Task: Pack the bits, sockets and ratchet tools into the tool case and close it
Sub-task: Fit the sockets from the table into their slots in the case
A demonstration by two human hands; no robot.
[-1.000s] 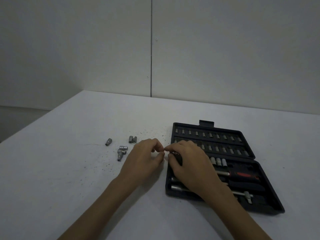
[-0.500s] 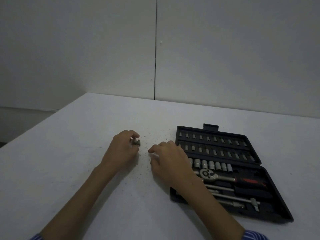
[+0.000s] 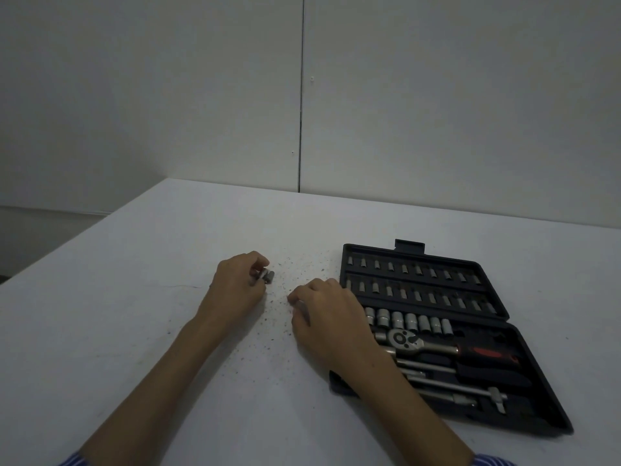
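Table [image 3: 141, 331]: white surface with dark specks scattered mid-surface between the hands.
Tool case [image 3: 524, 344]: open flat toward the table's right edge; bit rows on the far half, sockets [image 3: 406, 320] and ratchet [image 3: 403, 339] seated in the near half.
Right hand [image 3: 331, 317]: fingers curled at the case's left edge; whether it holds anything I cannot tell.
Left hand [image 3: 237, 287]: pinching loose sockets [image 3: 265, 275] mid-table.
Step advice: probably carry them over, match each to a free slot and press it down fully.
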